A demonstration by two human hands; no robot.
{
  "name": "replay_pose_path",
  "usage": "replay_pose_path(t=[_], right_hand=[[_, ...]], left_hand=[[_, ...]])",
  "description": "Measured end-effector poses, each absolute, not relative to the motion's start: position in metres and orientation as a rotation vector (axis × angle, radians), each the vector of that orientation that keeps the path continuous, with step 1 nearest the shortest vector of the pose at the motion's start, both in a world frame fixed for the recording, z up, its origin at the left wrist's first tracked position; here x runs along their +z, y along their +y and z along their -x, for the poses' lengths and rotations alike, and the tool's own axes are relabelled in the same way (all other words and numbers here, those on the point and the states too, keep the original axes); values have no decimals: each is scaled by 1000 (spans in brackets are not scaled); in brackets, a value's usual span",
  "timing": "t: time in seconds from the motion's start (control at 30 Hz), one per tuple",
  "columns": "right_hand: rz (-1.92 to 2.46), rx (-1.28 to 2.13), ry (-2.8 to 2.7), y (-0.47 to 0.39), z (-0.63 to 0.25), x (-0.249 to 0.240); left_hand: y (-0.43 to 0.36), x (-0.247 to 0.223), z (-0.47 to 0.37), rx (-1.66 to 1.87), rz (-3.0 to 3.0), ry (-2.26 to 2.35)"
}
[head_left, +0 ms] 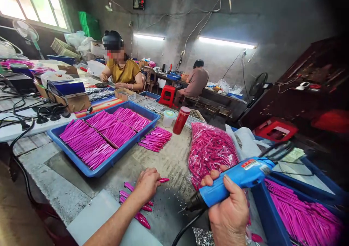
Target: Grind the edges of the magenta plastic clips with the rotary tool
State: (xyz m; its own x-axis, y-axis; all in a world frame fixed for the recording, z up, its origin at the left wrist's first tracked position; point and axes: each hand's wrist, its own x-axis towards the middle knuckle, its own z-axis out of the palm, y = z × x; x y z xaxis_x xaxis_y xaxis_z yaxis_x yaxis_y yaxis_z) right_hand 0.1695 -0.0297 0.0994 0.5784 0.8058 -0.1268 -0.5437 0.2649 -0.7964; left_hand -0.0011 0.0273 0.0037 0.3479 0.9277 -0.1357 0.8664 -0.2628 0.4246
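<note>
My right hand (pixel 231 206) is wrapped round a blue electric screwdriver (pixel 231 180), its bit pointing down and left over the table. My left hand (pixel 147 184) is closed on a slender pink piece (pixel 164 180), whose dark pink tip shows past the fingers. Beneath that wrist lie several more pink pieces (pixel 143 220), partly covered by the forearm. Tiny metal bits (pixel 177 184) are scattered over the table between my hands. A clear bag of dark pink parts (pixel 211 149) stands just behind the screwdriver.
A blue tray (pixel 94 172) of pink pieces stands at left, with a loose row (pixel 155 138) beside it. A red canister (pixel 181 120) and lidded tub (pixel 168 119) stand behind. Another blue bin (pixel 268 217) is at right. Two people (pixel 127 71) sit farther back.
</note>
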Motion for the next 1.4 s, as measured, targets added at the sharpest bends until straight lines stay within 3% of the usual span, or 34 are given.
replay_pose_path(t=[0.37, 1.4], right_hand=[[919, 605, -576, 9, -144, 60], [930, 670, -744, 47, -112, 39]], left_hand=[[29, -10, 2, 243, -2196, 1557], [25, -6, 1, 259, -2207, 1527]])
